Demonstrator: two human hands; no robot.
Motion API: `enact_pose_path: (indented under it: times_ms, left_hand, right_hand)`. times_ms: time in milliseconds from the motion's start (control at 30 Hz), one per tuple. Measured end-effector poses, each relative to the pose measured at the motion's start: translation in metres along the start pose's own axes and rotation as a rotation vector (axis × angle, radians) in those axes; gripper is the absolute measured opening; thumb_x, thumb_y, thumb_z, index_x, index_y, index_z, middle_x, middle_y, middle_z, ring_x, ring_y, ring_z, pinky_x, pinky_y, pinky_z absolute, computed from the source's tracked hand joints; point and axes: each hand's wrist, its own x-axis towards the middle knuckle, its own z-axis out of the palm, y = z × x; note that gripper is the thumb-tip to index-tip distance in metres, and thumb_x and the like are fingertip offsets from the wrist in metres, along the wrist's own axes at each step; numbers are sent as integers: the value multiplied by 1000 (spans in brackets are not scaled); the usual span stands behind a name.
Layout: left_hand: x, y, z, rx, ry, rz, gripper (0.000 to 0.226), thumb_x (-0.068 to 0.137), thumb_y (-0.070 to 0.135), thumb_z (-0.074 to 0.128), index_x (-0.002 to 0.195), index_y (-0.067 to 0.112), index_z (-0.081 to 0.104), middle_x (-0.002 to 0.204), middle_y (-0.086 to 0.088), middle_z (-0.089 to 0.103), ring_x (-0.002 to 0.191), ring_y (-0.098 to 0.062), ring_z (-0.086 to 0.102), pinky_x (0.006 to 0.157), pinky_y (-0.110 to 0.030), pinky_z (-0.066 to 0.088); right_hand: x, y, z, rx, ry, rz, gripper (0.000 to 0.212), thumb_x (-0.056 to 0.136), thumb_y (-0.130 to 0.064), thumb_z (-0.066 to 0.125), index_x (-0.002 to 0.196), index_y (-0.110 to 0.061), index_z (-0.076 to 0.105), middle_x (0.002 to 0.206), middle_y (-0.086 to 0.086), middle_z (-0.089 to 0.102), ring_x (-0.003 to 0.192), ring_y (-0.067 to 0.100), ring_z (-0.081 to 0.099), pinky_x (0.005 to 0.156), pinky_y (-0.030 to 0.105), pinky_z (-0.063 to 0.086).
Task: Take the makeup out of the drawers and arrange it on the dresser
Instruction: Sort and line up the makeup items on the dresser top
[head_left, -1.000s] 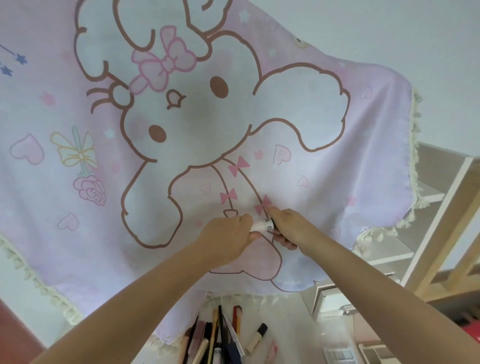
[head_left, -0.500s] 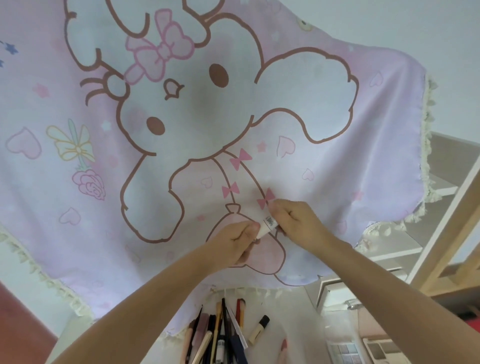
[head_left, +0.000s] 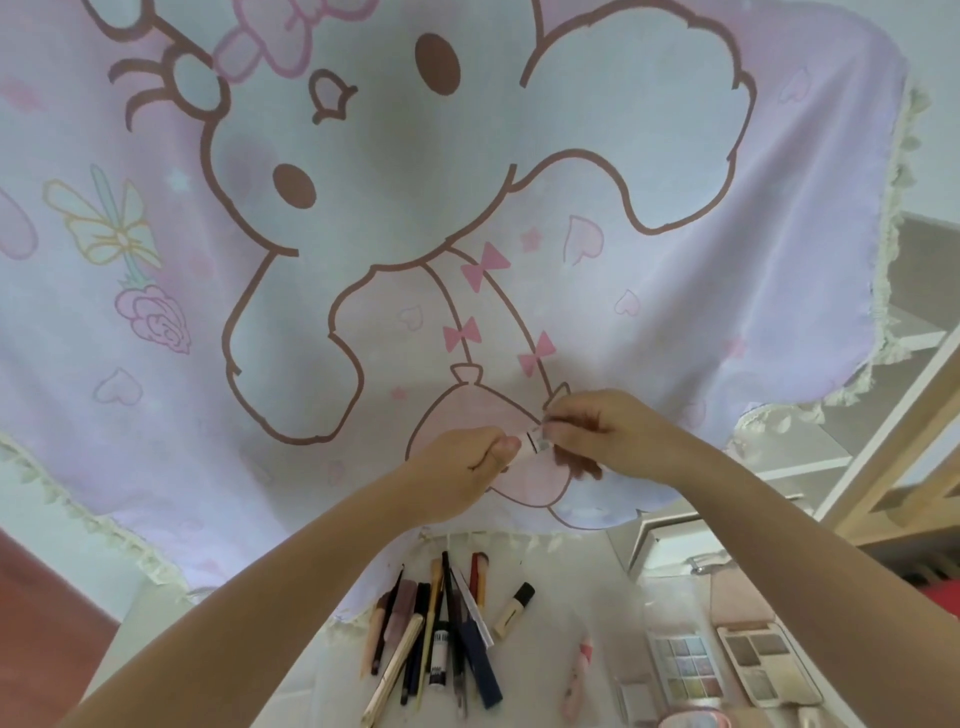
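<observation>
The small makeup tube (head_left: 531, 447) is held up in the air between both hands, in front of the pink cartoon cloth (head_left: 467, 218) and well above the dresser top (head_left: 561, 613); only a short white part with a dark printed band shows between the fingers. The left hand (head_left: 462, 467) pinches its left end with curled fingers; the right hand (head_left: 597, 431) pinches its right end with the fingertips. It looks light and stiff, probably smooth plastic, so I judge that it can slip or roll; a hold around the body is safer than a hold on the cap, which may come off. Near on the dresser lie a bundle of pencils and brushes (head_left: 441, 639), a capped stick (head_left: 513, 609) just right of them, a small pink tube (head_left: 576, 675) and two eyeshadow palettes (head_left: 727, 665) at the right; there seems to be space beside the capped stick for this tube.
</observation>
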Motion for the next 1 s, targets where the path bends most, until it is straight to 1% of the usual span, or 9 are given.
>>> enact_pose_path:
  times_ms: [100,233,300,400,467,567,633,800,1000]
  left_hand:
    - [1,-6,1,-26,-16,-34,31,101,26,20,85,15,43,62,8,35,55,-3,32,49,-11,31]
    - [3,-10,5,-20,-55,-19,34,101,26,21,72,24,37,62,8,35,54,-2,32,49,-8,34]
    - [5,-12,8,-10,-68,-10,35,101,26,21,68,27,34,63,9,35,54,-1,32,49,-9,32]
    - [6,-17,13,-50,-82,-25,34,101,27,22,71,24,37,63,10,36,54,0,32,48,-10,29]
    - [6,-21,16,-77,-89,-32,31,101,27,23,79,18,43,62,9,36,53,-1,32,46,-9,31]
    - [8,-26,24,-78,-106,-17,32,100,28,25,74,22,42,61,9,37,53,-2,33,48,-9,33]
    - [9,-28,29,-62,-122,-6,34,101,28,25,69,29,37,63,9,38,55,-1,36,54,-11,33]
    - [12,-36,42,-157,-152,-33,33,101,26,27,71,26,41,63,12,39,53,-1,35,52,-13,29]
    - [16,-55,67,-180,-292,-44,28,101,27,29,76,21,41,63,6,39,53,-5,36,52,-15,31]
  right_hand:
    - [-2,11,-4,167,-65,-57,44,83,6,58,97,-35,52,102,-13,56,93,7,60,74,22,54]
    - [1,13,5,138,-50,95,15,93,-21,44,85,-30,54,73,-8,63,60,13,60,53,22,48]
    - [1,14,10,18,-24,91,22,93,-18,47,73,-25,55,59,-7,60,50,11,56,49,20,45]
    - [-2,24,9,186,-67,19,42,84,9,53,96,-31,54,94,-6,59,80,4,63,62,19,54]
    - [-4,27,8,303,-109,91,48,85,5,54,112,-33,45,108,-7,53,89,6,62,67,22,56]
    - [-3,26,15,189,-139,229,11,94,-18,43,96,-25,52,81,-1,61,65,15,61,53,19,51]
    - [-4,29,19,60,-123,205,16,92,-15,49,78,-22,54,65,-4,60,54,12,57,52,18,49]
    - [-10,47,27,225,-14,178,35,78,13,57,77,-22,54,72,-4,57,65,9,58,65,23,50]
    - [-17,71,39,165,-25,282,33,79,8,60,78,-25,59,64,-12,60,58,0,56,67,18,49]
